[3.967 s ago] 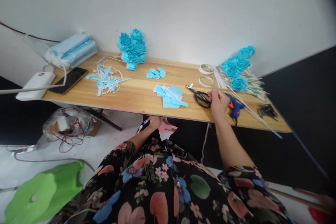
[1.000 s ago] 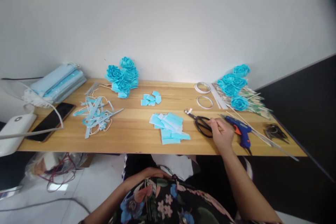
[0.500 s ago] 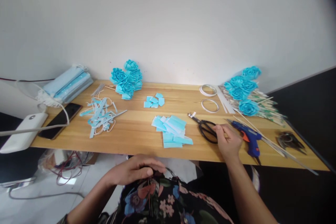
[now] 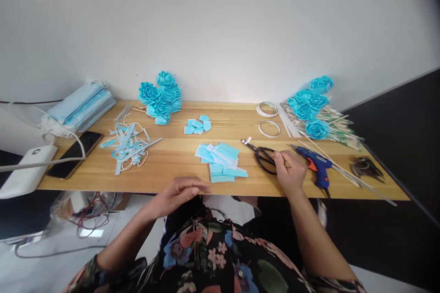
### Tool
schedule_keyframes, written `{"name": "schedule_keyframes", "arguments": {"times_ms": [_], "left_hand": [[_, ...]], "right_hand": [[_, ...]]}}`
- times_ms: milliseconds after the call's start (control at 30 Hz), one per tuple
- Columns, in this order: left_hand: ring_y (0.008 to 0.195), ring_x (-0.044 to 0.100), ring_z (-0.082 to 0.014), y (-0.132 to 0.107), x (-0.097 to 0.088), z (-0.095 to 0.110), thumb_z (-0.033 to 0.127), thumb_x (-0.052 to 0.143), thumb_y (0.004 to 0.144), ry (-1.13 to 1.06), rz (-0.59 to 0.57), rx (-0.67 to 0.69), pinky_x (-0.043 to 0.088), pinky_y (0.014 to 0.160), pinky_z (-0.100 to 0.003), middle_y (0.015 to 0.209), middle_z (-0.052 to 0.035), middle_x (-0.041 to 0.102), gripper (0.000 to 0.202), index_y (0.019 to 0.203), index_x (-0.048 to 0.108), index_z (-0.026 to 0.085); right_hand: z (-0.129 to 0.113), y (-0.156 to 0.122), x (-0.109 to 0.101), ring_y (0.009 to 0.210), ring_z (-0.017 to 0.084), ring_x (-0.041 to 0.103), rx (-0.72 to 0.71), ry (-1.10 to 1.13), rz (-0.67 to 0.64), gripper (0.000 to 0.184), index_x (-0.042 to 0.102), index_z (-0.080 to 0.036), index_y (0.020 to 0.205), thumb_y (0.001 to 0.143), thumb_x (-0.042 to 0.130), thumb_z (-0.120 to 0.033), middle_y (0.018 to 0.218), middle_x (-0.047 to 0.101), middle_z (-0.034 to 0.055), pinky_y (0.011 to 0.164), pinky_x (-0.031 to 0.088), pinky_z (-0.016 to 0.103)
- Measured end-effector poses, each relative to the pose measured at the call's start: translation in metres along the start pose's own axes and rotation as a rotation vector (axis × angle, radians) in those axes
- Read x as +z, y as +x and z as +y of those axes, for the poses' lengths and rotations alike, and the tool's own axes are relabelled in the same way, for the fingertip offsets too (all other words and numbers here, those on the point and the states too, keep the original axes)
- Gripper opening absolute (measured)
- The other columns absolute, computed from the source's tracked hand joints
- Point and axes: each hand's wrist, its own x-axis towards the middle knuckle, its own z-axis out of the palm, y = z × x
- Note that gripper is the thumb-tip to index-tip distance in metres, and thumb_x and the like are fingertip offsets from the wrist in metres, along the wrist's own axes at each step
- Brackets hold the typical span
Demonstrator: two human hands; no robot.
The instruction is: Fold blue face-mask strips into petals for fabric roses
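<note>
Black-handled scissors (image 4: 264, 156) lie on the table with their blades pointing to the upper left. At the handle end, my right hand (image 4: 291, 170) is closed with its fingers curled, gripping the edge of the loops; the fingertips are partly hidden. My left hand (image 4: 182, 196) rests at the table's front edge, fingers stretched out and nothing in it. Between the hands lies a loose pile of cut blue mask-fabric pieces (image 4: 223, 160). Behind that pile sit several smaller blue petal-shaped pieces (image 4: 198, 125).
Blue fabric roses (image 4: 160, 97) stand at the back left; more roses (image 4: 311, 103) rest at the right on wrapped sticks. A blue glue gun (image 4: 318, 165) lies right of my hand. Tape rolls (image 4: 269, 128), mask scraps (image 4: 129, 146), stacked masks (image 4: 80, 105) and a phone (image 4: 74, 155) share the table (image 4: 178, 165).
My left hand has risen from my lap to the table edge. The whole view has shifted slightly. My right hand stays at the scissors, which have not moved on the table.
</note>
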Motion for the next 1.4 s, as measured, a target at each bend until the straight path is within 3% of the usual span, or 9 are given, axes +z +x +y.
{"name": "schedule_keyframes", "arguments": {"times_ms": [200, 400, 500, 600, 833, 1000, 1067, 1167, 1400], "left_hand": [[0.126, 0.058, -0.0242, 0.062, -0.042, 0.009, 0.042, 0.053, 0.096, 0.467, 0.187, 0.155, 0.042, 0.111, -0.041, 0.133, -0.0106, 0.065, 0.039, 0.126, 0.065, 0.021], [0.141, 0.044, -0.0301, 0.134, -0.082, -0.034, 0.032, 0.054, 0.091, 0.971, 0.394, 0.012, 0.031, 0.118, -0.051, 0.145, -0.014, 0.055, 0.045, 0.134, 0.059, 0.018], [0.136, 0.049, -0.0285, 0.15, -0.086, -0.049, 0.032, 0.054, 0.092, 0.975, 0.358, -0.013, 0.036, 0.115, -0.047, 0.143, -0.0149, 0.056, 0.047, 0.135, 0.057, 0.015], [0.137, 0.049, -0.0251, 0.151, -0.084, -0.047, 0.032, 0.049, 0.094, 0.927, 0.359, 0.069, 0.037, 0.115, -0.044, 0.145, -0.0126, 0.055, 0.044, 0.135, 0.058, 0.018], [0.131, 0.055, -0.0251, 0.115, -0.098, -0.007, 0.033, 0.047, 0.096, 0.917, 0.605, 0.307, 0.04, 0.112, -0.047, 0.136, -0.0116, 0.063, 0.035, 0.121, 0.066, 0.019], [0.129, 0.055, -0.0244, 0.085, -0.119, 0.007, 0.029, 0.052, 0.094, 0.9, 0.923, 0.412, 0.038, 0.113, -0.047, 0.13, -0.0096, 0.065, 0.031, 0.121, 0.065, 0.021], [0.138, 0.047, -0.0263, 0.078, -0.133, 0.008, 0.028, 0.057, 0.091, 0.875, 1.099, 0.401, 0.033, 0.117, -0.048, 0.141, -0.0119, 0.057, 0.044, 0.135, 0.055, 0.021], [0.148, 0.031, -0.029, 0.075, -0.16, 0.003, 0.031, 0.064, 0.086, 0.83, 1.216, 0.319, 0.024, 0.121, -0.048, 0.155, -0.0156, 0.039, 0.07, 0.149, 0.036, 0.021], [0.144, 0.036, -0.0357, 0.085, -0.203, -0.023, 0.042, 0.082, 0.067, 0.861, 1.149, 0.185, 0.027, 0.119, -0.051, 0.156, -0.0231, 0.035, 0.108, 0.154, 0.024, 0.015]], "right_hand": [[-0.001, 0.001, 0.002, 0.063, 0.016, 0.061, -0.024, -0.015, -0.011, 0.027, 0.064, -0.019, 0.068, 0.094, 0.056, -0.023, 0.065, 0.067, 0.0042, 0.063, 0.045, 0.031], [-0.002, 0.002, 0.003, 0.061, 0.017, 0.059, -0.009, -0.017, -0.012, 0.031, 0.064, -0.02, 0.066, 0.094, 0.054, -0.027, 0.062, 0.064, 0.0039, 0.061, 0.043, 0.031], [-0.001, 0.001, 0.003, 0.06, 0.016, 0.058, -0.015, -0.03, -0.019, 0.031, 0.064, -0.02, 0.066, 0.094, 0.054, -0.027, 0.062, 0.065, 0.0037, 0.06, 0.042, 0.031], [0.0, 0.0, 0.004, 0.061, 0.016, 0.059, -0.038, -0.041, -0.013, 0.028, 0.064, -0.02, 0.068, 0.094, 0.056, -0.026, 0.064, 0.066, 0.0039, 0.061, 0.042, 0.03], [0.002, -0.001, 0.003, 0.062, 0.015, 0.06, -0.058, -0.02, -0.022, 0.026, 0.065, -0.019, 0.069, 0.093, 0.058, -0.022, 0.066, 0.067, 0.0034, 0.06, 0.042, 0.029], [0.002, -0.001, 0.002, 0.062, 0.014, 0.06, -0.068, -0.013, -0.025, 0.024, 0.066, -0.018, 0.07, 0.093, 0.059, -0.021, 0.066, 0.065, 0.0023, 0.062, 0.043, 0.028], [0.002, -0.002, 0.001, 0.063, 0.014, 0.06, -0.066, -0.017, -0.031, 0.023, 0.066, -0.018, 0.071, 0.093, 0.058, -0.021, 0.066, 0.065, 0.0021, 0.062, 0.043, 0.028], [0.002, -0.002, 0.001, 0.063, 0.014, 0.061, -0.06, -0.019, -0.038, 0.023, 0.067, -0.019, 0.072, 0.093, 0.058, -0.021, 0.067, 0.066, 0.002, 0.062, 0.043, 0.029], [0.002, -0.002, 0.001, 0.06, 0.015, 0.059, -0.047, -0.025, -0.045, 0.024, 0.065, -0.02, 0.07, 0.093, 0.059, -0.023, 0.065, 0.065, 0.0021, 0.06, 0.041, 0.03]]}}
